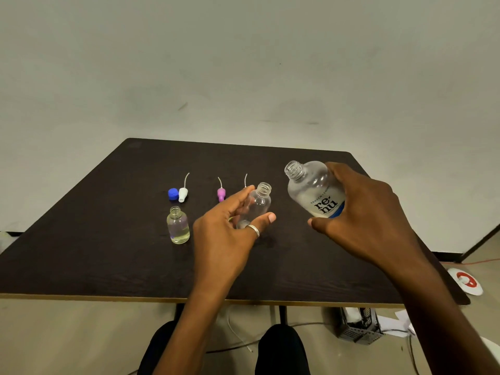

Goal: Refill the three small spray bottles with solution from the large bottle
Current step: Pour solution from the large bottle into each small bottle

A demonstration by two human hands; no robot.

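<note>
My right hand [362,215] grips the large clear bottle [313,189], uncapped and tilted with its mouth toward the left. My left hand [230,226] holds a small empty clear bottle [257,203], open-topped and leaning right, between thumb and fingers. A second small bottle [178,225] stands upright at the left, holding clear liquid and without a top. Behind it lie a blue cap [173,194] and a white spray top [183,193] with its tube. A pink spray top [221,193] lies further right. Only the tube of another spray top [245,180] shows behind my fingers.
All of it sits on a dark wooden table [108,261] against a pale wall. Below the front edge are my knees, a cable, a grey basket [359,326] and a red and white disc [465,282] on the floor.
</note>
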